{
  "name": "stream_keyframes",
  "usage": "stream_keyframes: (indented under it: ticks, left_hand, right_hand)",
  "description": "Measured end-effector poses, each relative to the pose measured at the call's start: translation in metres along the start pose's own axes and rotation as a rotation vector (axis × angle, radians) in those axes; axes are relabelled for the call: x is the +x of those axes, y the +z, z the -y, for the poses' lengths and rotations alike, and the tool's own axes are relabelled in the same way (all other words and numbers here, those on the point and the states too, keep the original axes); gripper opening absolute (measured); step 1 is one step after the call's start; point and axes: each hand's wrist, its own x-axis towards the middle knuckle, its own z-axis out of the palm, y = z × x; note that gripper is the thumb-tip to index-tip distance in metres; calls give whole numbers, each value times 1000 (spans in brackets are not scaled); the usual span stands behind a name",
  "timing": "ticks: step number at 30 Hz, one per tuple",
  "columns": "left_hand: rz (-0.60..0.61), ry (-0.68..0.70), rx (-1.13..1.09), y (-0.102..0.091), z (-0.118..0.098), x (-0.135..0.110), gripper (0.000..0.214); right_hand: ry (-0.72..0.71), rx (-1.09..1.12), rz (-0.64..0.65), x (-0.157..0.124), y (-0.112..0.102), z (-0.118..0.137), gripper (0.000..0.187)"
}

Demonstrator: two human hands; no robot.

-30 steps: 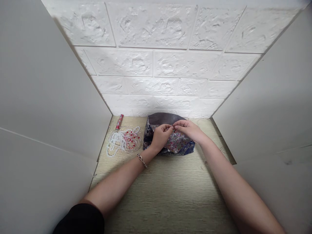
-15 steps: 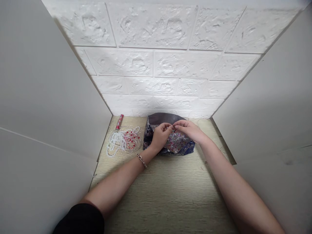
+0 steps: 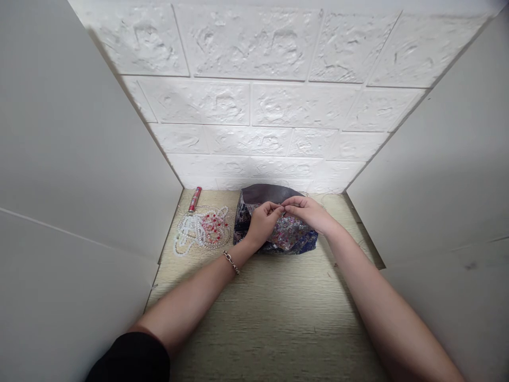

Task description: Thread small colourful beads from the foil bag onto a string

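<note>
A dark bag (image 3: 272, 192), open at the top, lies against the wall with many small, shiny, multicoloured beads (image 3: 288, 233) on or in it. Over these beads my left hand (image 3: 263, 223) is closed in a pinch, thumb against forefinger. My right hand (image 3: 306, 211) comes in from the other side, its fingertips also pinched and meeting those of the left. Whatever lies between the fingertips is too small to make out. A chain bracelet (image 3: 231, 262) circles my left wrist.
Left of the bag lies a tangle of white, clear and red bead strings (image 3: 202, 228). A red tube-like roll (image 3: 195, 199) sits behind it. White brick-patterned wall (image 3: 254, 101) closes off the back, and pale panels (image 3: 445, 159) flank both sides of the wooden surface (image 3: 270, 313).
My pinched fingertips have shifted very slightly to the right. The bag, bead strings and red roll have stayed in place.
</note>
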Motion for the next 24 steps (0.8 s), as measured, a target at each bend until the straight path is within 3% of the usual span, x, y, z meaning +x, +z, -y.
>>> stream_keyframes:
  ticks: [24]
  left_hand:
    - [11, -64, -53, -1, -3, 0, 24]
  right_hand:
    - [-44, -59, -43, -1, 4, 4, 18]
